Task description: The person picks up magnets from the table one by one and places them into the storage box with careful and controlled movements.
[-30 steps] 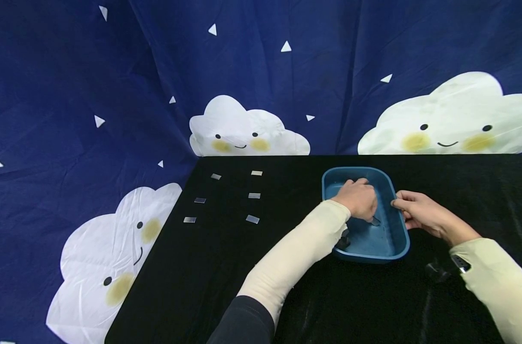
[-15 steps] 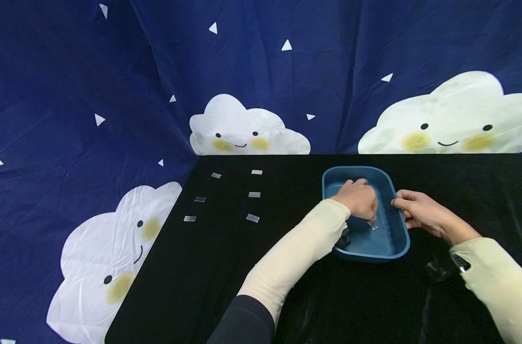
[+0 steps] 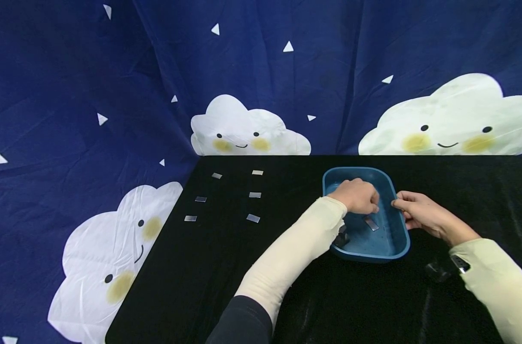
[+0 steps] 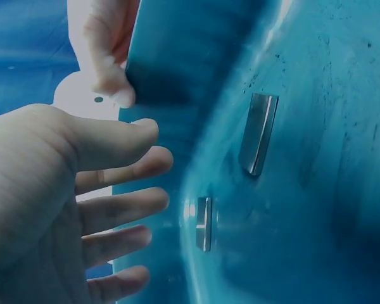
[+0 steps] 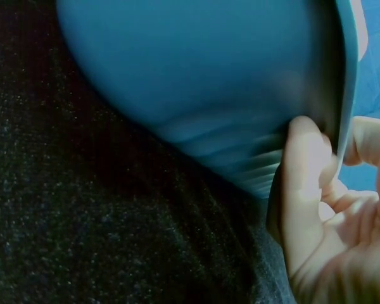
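My left hand (image 3: pixel 356 196) is inside a blue plastic tub (image 3: pixel 374 246), above its floor. In the left wrist view its fingers (image 4: pixel 123 212) are spread and hold nothing. A small shiny metal piece (image 3: pixel 371 223), flat and rectangular, lies on the tub floor just below that hand. The left wrist view has this kind of metal piece (image 4: pixel 258 134) and a second metal strip (image 4: pixel 204 223) by the tub's wall; the head view's hand hides one of them. My right hand (image 3: pixel 424 212) pinches the tub's right rim between thumb and fingers.
Several small flat rectangular pieces (image 3: pixel 255 195) lie in two columns on the black-covered table (image 3: pixel 226 267), left of the tub. A dark wrist camera (image 3: pixel 341 238) on the left wrist overlaps the tub's near left corner. A blue cloud-print curtain (image 3: pixel 261 62) hangs behind.
My left hand has let go of the metal piece and drawn slightly up and left from it, so the piece shows whole on the tub floor. The right hand keeps its hold.
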The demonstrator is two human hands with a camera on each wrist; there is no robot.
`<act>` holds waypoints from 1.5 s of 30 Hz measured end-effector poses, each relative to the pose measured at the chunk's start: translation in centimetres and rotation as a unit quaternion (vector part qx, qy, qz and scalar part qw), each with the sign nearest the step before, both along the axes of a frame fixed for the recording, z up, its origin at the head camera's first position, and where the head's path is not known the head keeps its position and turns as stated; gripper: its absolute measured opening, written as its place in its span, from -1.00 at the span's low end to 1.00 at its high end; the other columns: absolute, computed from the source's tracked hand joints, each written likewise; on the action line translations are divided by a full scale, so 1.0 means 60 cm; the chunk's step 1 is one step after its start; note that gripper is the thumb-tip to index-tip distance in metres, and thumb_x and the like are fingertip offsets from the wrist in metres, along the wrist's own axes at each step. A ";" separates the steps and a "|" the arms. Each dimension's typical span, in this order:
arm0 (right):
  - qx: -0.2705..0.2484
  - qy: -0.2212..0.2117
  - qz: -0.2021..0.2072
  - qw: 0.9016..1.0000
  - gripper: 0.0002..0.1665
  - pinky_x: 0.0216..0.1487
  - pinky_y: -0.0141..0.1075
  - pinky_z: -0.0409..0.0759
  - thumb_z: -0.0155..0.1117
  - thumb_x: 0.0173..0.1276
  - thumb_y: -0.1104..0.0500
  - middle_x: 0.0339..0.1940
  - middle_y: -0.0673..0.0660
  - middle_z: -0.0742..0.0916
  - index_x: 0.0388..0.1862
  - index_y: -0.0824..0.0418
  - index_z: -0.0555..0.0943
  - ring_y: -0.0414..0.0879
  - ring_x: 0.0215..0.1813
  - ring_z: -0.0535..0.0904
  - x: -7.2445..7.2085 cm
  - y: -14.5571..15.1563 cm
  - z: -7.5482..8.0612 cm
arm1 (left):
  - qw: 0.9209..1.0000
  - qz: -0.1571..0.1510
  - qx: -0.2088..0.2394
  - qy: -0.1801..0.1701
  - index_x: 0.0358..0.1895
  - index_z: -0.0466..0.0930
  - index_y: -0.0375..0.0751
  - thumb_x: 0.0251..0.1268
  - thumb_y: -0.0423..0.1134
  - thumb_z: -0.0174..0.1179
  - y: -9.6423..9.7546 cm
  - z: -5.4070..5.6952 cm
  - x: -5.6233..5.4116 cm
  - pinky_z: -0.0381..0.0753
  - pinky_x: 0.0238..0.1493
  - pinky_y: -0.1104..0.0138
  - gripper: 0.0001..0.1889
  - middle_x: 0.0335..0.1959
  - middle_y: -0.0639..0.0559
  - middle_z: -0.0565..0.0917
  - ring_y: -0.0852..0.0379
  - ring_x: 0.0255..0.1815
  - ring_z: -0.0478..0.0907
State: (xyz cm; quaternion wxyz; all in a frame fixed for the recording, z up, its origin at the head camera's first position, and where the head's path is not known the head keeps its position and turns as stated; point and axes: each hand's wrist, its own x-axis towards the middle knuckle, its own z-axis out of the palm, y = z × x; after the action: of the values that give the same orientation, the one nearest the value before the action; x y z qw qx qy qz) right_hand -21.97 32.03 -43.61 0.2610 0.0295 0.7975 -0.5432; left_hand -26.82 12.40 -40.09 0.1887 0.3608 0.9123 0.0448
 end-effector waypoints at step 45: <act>0.015 -0.001 0.001 1.000 -0.79 -0.18 -0.20 0.73 -0.15 0.60 0.02 -0.29 0.00 0.67 -0.11 0.12 0.36 -0.14 -0.27 0.72 0.003 -0.004 -0.001 | 0.979 0.045 0.146 0.138 -0.05 0.74 -0.04 0.46 -0.13 0.10 -0.196 0.076 -0.036 0.55 0.16 0.36 -0.77 0.03 0.12 0.70 0.21 0.04 0.58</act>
State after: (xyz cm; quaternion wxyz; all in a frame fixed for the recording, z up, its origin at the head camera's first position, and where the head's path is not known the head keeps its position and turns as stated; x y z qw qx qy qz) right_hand -21.79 31.76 -43.70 0.2619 0.0325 0.8051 -0.5312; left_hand -28.99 0.63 -35.53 0.0040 0.3460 0.9283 0.1358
